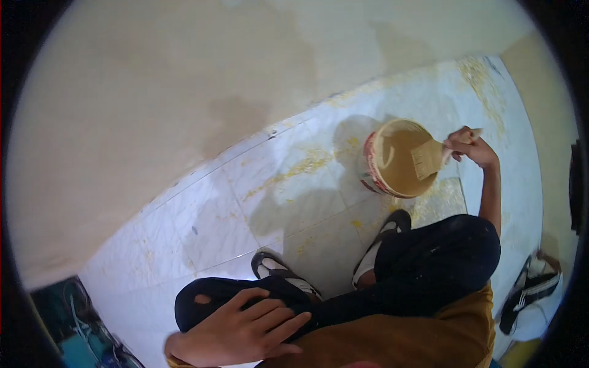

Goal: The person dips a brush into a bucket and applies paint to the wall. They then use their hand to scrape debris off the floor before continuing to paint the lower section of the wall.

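A: Your right hand grips the brush handle tight, bristles over the round bucket.
B: Your left hand lies flat and loose on your knee, holding nothing.
A: That bucket sits on the floor, near its edge by the wall. You look to be dipping.
B: Lift slowly next, because thick tan paint drips. The smooth floor is spotted yellow.

The right hand gripped a paintbrush, its bristles below and left of the fingers, over the paint bucket (tan paint inside); the left hand lay flat, fingers spread, on the dark-trousered knee; tiled floor beyond the fingertips.
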A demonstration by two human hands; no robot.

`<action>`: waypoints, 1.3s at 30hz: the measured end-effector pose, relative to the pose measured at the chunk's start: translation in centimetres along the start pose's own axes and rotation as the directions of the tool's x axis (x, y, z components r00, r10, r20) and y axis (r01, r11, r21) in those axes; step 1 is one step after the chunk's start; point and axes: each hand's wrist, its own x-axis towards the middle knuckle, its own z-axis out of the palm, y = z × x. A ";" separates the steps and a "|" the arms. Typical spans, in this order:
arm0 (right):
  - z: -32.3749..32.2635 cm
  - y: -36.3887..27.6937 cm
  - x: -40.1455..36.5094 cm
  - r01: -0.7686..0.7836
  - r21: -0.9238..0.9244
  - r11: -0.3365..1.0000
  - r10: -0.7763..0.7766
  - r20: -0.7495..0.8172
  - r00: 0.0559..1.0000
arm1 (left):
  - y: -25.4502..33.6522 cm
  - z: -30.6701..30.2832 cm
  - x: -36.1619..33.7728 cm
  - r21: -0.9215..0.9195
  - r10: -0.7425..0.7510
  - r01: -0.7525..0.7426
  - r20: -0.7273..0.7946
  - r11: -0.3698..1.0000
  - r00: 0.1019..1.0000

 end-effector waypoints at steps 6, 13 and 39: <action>0.0 0.1 0.0 -0.017 0.077 0.997 0.027 -0.124 0.992 | -4.8 0.5 6.5 -0.121 0.106 -0.059 0.435 0.991 0.894; 0.9 -3.6 -0.9 -0.025 -0.001 1.000 0.025 -0.087 0.996 | -16.5 13.6 21.3 -0.151 -0.117 0.178 0.345 0.972 0.931; -1.0 1.5 -7.3 -0.052 -0.074 0.996 0.010 -0.485 0.875 | -15.4 16.1 37.0 -0.900 0.186 0.268 0.345 0.344 0.920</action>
